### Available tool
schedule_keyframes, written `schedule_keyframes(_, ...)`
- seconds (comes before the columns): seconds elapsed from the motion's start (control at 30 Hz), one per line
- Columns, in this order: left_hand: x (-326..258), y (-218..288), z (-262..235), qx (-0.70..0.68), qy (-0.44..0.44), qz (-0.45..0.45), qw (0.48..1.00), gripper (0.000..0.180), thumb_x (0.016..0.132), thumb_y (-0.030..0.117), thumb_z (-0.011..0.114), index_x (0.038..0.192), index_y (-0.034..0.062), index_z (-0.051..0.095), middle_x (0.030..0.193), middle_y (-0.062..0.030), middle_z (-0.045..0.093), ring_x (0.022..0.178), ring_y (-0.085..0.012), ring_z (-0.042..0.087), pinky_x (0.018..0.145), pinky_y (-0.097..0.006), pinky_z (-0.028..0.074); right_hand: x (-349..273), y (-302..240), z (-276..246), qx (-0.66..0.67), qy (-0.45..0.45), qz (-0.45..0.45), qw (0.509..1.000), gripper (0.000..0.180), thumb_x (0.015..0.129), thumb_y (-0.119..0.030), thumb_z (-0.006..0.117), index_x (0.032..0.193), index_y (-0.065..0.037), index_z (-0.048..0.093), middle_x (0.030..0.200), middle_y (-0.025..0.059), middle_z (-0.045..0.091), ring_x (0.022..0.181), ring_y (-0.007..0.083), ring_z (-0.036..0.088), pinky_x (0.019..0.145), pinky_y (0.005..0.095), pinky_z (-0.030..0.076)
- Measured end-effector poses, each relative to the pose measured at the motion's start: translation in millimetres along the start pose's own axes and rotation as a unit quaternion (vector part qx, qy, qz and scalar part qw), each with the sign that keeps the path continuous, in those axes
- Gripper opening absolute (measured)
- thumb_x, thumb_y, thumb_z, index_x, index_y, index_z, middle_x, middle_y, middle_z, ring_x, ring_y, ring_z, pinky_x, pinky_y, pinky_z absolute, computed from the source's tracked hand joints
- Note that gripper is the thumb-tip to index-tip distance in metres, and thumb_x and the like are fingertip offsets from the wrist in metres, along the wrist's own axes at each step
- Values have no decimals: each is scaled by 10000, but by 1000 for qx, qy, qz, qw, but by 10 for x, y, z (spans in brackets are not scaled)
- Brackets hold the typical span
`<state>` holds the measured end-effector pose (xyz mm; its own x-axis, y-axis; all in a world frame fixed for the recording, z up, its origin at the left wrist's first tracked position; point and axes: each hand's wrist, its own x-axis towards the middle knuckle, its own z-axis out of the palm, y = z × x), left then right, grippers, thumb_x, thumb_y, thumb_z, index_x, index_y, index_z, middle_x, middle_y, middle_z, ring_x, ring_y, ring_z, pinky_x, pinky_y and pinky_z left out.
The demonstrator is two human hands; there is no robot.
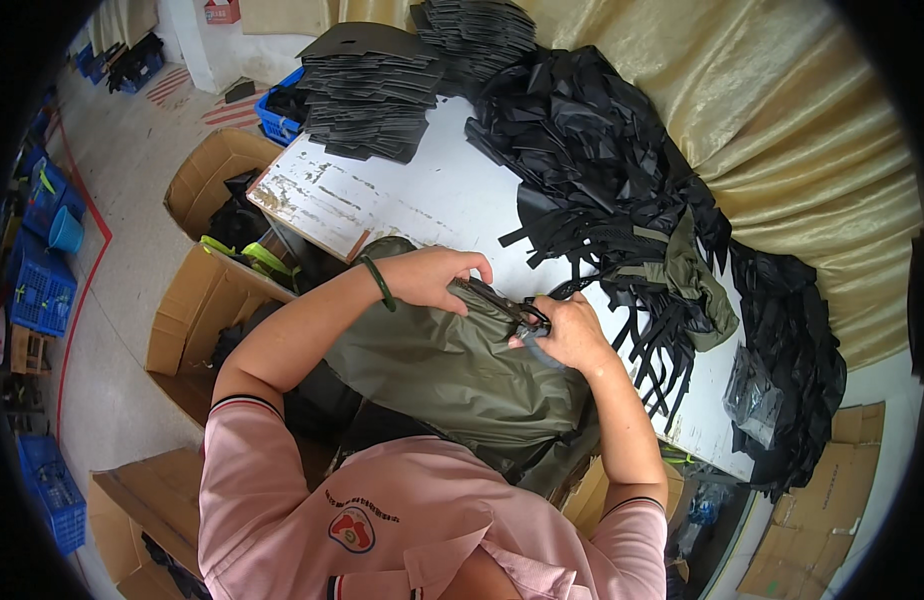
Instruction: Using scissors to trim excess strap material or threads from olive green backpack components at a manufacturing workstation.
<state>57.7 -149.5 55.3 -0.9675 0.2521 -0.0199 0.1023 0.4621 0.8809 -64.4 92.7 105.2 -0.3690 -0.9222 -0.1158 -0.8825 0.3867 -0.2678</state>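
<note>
A large olive-green fabric piece (452, 360), perhaps a bag, drapes over the near table edge and my lap. At its gathered upper edge, my left hand (427, 278) pinches the cloth, with thumb and forefinger showing and the other fingers hidden. Just to the right, my right hand (572, 332) closes round a small black-and-grey tool (532, 322) that looks like scissors. The tool touches the dark edge of the cloth. Its tip is hard to make out.
Across the white table (402, 195) lie stacked black sheets (367, 95), a heap of black fabric (582, 130) and black straps (662, 350). An olive piece (692, 285) rests on the right. Cardboard boxes (187, 320) stand left; a gold curtain (782, 130) hangs behind.
</note>
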Motion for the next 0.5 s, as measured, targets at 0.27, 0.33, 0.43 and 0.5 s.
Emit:
schedule_keyframes(0.27,-277,-271,-315,112,94,18,989,386,835,200,706,1158,49,557,981,-80,641,887,-185,606,823,-296,466,-140,252,226,120,-11,37,992,241,744,-234,715,836,-42,602,770,179,639,735,392,590,717,399,467)
schedule_keyframes(0.33,-425,-708,-407,2,171,-11,985,291,877,185,666,1113,30,594,964,-44,642,877,-134,593,809,-271,467,-190,244,242,187,-15,55,981,246,745,-198,725,829,-15,584,741,171,616,677,361,568,664,371,473)
schedule_keyframes(0.43,-527,-789,-367,-214,156,-81,961,255,869,165,677,1066,16,613,985,-45,652,914,-115,602,825,-250,477,-282,339,332,227,-15,71,971,236,758,-173,722,825,0,576,716,150,589,622,262,525,641,336,460)
schedule_keyframes(0.5,-526,-786,-308,-242,175,-86,950,226,871,141,671,1050,14,618,969,-23,648,895,-88,592,812,-232,472,-323,343,346,246,-9,67,967,236,763,-173,723,833,1,579,713,144,582,622,224,500,643,328,456)
